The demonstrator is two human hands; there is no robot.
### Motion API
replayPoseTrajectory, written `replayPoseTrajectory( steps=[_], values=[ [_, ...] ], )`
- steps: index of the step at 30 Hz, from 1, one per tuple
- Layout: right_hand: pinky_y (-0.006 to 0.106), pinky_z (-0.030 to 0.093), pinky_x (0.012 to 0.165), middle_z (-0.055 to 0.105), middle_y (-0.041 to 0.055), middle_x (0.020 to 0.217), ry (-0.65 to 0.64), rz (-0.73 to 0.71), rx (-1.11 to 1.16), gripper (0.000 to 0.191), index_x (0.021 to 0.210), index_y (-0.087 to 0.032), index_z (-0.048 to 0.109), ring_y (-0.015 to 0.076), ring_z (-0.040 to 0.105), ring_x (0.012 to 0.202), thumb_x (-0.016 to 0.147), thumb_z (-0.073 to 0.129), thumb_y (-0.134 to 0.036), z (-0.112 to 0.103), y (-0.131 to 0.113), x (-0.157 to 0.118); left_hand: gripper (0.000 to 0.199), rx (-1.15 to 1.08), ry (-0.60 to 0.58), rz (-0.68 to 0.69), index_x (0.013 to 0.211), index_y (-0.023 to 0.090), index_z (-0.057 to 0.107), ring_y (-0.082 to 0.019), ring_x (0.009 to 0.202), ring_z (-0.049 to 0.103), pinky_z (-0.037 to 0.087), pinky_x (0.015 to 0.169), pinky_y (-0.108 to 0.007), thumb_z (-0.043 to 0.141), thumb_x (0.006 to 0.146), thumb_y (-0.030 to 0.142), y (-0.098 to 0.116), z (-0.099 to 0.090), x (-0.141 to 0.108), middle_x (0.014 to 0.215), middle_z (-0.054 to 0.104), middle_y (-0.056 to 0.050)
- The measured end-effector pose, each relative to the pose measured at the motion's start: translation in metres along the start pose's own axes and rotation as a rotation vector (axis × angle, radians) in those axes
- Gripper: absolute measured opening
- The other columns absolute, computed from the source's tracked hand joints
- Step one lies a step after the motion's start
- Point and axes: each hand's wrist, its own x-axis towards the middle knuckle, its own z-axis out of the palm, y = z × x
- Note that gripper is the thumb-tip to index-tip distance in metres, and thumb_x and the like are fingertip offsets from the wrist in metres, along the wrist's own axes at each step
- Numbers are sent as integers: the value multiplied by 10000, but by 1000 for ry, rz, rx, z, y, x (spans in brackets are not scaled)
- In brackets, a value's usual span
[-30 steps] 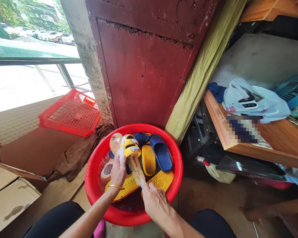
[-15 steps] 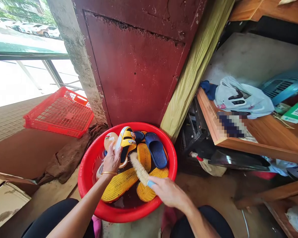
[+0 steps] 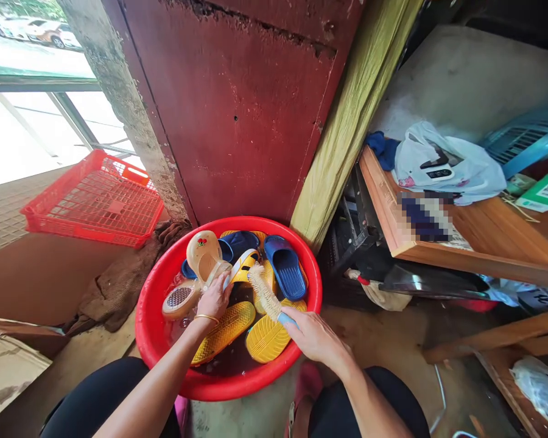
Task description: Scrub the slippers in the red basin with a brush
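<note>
A red basin [image 3: 147, 333] holds water and several shoes. My left hand [image 3: 214, 299], closed, grips a yellow sandal [image 3: 243, 265] with a white edge over the basin's middle. A beige clog [image 3: 204, 254] with a red motif stands against that hand, and another beige clog [image 3: 181, 298] lies at the left with its sole up. In my right hand [image 3: 313, 336] is the blue handle of a brush [image 3: 265, 294]; its pale bristles are at the yellow sandal. A blue slipper [image 3: 286, 267] and yellow slippers [image 3: 268, 334], soles up, lie around them.
A red plastic crate [image 3: 95, 204] rests on cardboard at the left, near a brown cloth [image 3: 114, 291]. Behind the basin is a dark red door [image 3: 237, 152]. A wooden drawer [image 3: 393, 225] with a plastic bag [image 3: 447, 164] stands at the right.
My left hand has lowered and tilted the yellow sandal. The beige clog beside it now shows more fully. The brush has moved up to the sandal, and the camera view has shifted slightly.
</note>
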Motion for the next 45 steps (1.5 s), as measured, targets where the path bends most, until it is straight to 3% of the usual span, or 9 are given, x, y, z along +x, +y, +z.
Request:
replayPoseTrajectory(
  steps=[6, 11, 16, 21, 28, 33, 39, 42, 45],
  values=[
    [283, 440, 738, 755, 37, 983, -64, -14, -133, 329, 1221, -270, 657, 205, 686, 878, 1000, 415, -256, 16, 9, 7, 562, 48, -177, -185, 1517, 211, 408, -322, 1271, 621, 483, 1036, -425, 349, 993, 406, -13, 8, 3, 1407, 630, -168],
    [310, 428, 667, 733, 38, 906, -94, -23, -211, 328, 1175, -253, 659, 220, 673, 783, 997, 384, -245, 31, 15, 12, 548, 64, -182, -223, 1497, 190, 427, -318, 1250, 637, 490, 1011, -422, 321, 999, 393, -17, 13, 2, 1330, 681, -175],
    [344, 469, 727, 737, 63, 977, -104, -33, -283, 367, 1300, -251, 596, 249, 689, 879, 1002, 383, -261, 40, 22, 12, 544, 88, -203, -241, 1503, 182, 416, -325, 1202, 668, 497, 985, -424, 323, 1000, 369, -16, 15, 1, 1291, 702, -188],
    [366, 492, 758, 735, 68, 972, -108, -58, -274, 385, 1308, -245, 596, 262, 695, 893, 1007, 357, -258, 42, 24, 12, 551, 107, -219, -250, 1518, 195, 397, -337, 1199, 668, 493, 984, -435, 328, 1004, 381, -11, 14, 0, 1316, 689, -193],
    [378, 510, 776, 719, 52, 937, -17, -42, -260, 396, 1311, -277, 615, 254, 679, 871, 977, 405, -247, 46, 25, 6, 569, 135, -220, -292, 1524, 197, 389, -383, 1172, 675, 500, 947, -490, 312, 1004, 412, -2, 8, -4, 1293, 692, -226],
    [409, 516, 843, 685, 121, 1091, 70, 16, -380, 329, 1235, -236, 665, 282, 650, 988, 985, 456, -267, 47, -2, 15, 544, 132, -196, -312, 1501, 179, 405, -364, 1180, 673, 498, 954, -480, 316, 999, 368, 9, 9, -9, 1304, 683, -227],
    [301, 497, 752, 657, 66, 1030, -2, -352, -231, 537, 1498, -268, 425, 206, 626, 891, 975, 400, -149, 73, -55, 41, 519, 113, -195, -334, 1472, 140, 402, -333, 1197, 666, 501, 955, -438, 371, 971, 272, 18, 11, -13, 1329, 662, -238],
    [287, 495, 716, 642, 53, 1054, -32, -389, -182, 596, 1540, -286, 357, 194, 619, 876, 964, 404, -142, 91, -61, 50, 515, 97, -192, -327, 1470, 148, 394, -330, 1191, 668, 505, 943, -434, 384, 970, 270, 18, 12, -14, 1343, 651, -237],
    [276, 493, 707, 637, 50, 1091, -71, -372, -181, 598, 1527, -299, 386, 186, 622, 883, 954, 402, -131, 100, -60, 58, 519, 76, -185, -328, 1476, 154, 382, -334, 1195, 664, 502, 942, -441, 387, 970, 271, 16, 12, -15, 1349, 646, -237]
  ],
)
